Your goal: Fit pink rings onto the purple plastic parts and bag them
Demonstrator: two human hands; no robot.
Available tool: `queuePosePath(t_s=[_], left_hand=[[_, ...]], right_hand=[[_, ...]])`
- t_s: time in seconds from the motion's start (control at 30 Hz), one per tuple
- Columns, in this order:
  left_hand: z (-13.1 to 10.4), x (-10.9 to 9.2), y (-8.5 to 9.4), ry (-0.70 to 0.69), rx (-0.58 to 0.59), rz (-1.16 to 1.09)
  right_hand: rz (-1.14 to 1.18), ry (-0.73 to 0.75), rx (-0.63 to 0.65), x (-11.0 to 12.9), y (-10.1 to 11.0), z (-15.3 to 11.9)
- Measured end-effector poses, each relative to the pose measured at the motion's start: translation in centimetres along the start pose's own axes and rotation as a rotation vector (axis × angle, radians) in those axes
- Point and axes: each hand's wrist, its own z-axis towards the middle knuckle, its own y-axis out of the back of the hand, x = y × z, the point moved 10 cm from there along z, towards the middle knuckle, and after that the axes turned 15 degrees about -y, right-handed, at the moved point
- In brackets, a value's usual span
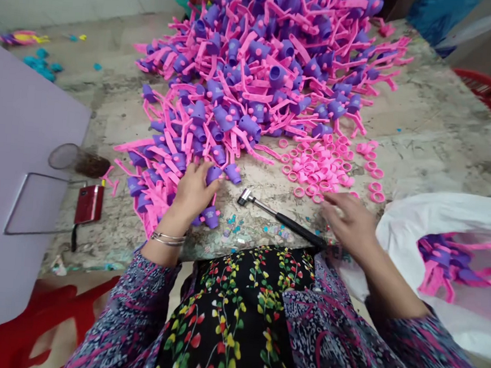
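Observation:
My left hand (194,188) lies over the near left edge of a heap of purple cup-shaped plastic parts with long pink arms (237,75). Its thumb stands apart from the fingers beside a purple cup (213,174); some fingertips are hidden among the parts. To the right, my right hand (351,220) is at the near edge of a pile of small pink rings (319,167). Its fingers, slightly blurred, stretch toward the rings, and no held thing shows in them. Between my hands lies a small hammer (283,218) with a metal head and black handle.
A white sack (451,214) with purple and pink parts inside stands at the right. On the left are a dark red device (88,204), a tipped glass (79,161) and a pale purple panel (16,177). Blue bits (42,65) lie at the back left.

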Motion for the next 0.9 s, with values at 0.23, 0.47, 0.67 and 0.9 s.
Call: queuePosePath(t_s=[0.23, 0.47, 0.67, 0.9], left_hand=[[-3.4, 1.2, 1.2, 0.185, -0.285, -0.745], [-4.4, -3.6, -2.0, 0.292, -0.236, -1.406], [-4.7, -9.9, -4.8, 0.399, -0.077, -1.669], [-5.8, -12.8, -4.6, 0.306, 0.059, -1.778]], right_hand=[[-0.782, 0.250, 0.097, 2.4, -10.1, 2.3], [0.101, 0.139, 0.180, 6.4, -6.3, -0.5], [0.574, 0.092, 0.055, 10.7, -6.4, -2.9], [0.549, 0.387, 0.074, 12.2, -7.2, -3.3]])
